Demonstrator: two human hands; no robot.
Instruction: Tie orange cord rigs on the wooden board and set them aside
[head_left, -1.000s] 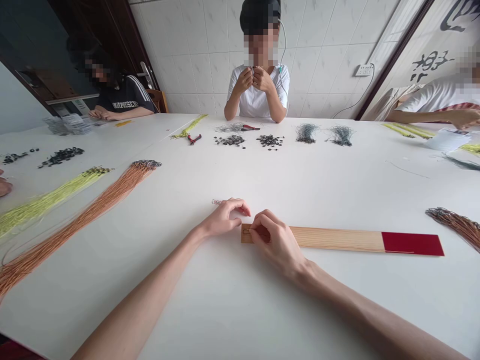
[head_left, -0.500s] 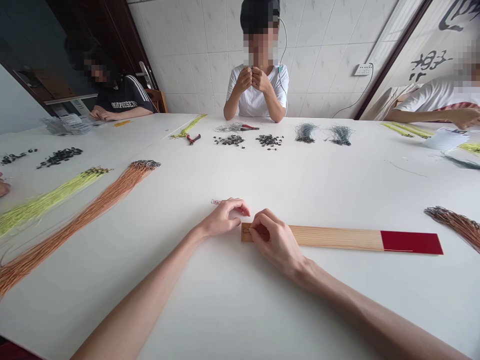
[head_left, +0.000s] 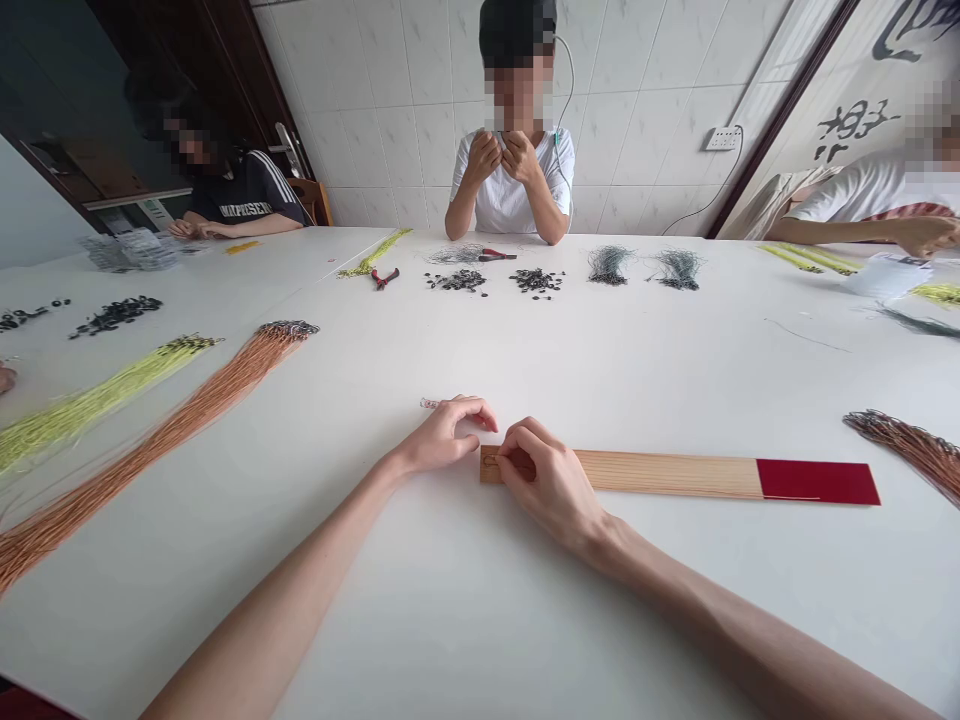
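Note:
A long flat wooden strip [head_left: 675, 472] with a red right end [head_left: 817, 482] lies crosswise before me. My right hand [head_left: 551, 475] rests over its left part, thumb and fingertips pinched together; what they hold is too small to tell. A small thin loop [head_left: 490, 461] shows on the wood just left of those fingertips. By the strip's left end, my left hand [head_left: 448, 432] lies on the table, thumb and curved fingers apart with nothing visible between them. Behind it is a small reddish coiled bit [head_left: 428, 403], partly hidden. A pale thin strand runs along the red end's near edge.
Orange-brown cords [head_left: 195, 410] and yellow-green cords [head_left: 105, 400] lie in bundles at left. Another brown bundle [head_left: 904, 440] is at right. Farther back are black-piece piles [head_left: 536, 282], wire bundles [head_left: 679, 270] and red-handled pliers [head_left: 385, 279]. Several people sit around the white table [head_left: 450, 600].
The view has shifted very slightly. Both my hands keep their places at the strip's left end, and their finger shapes look the same.

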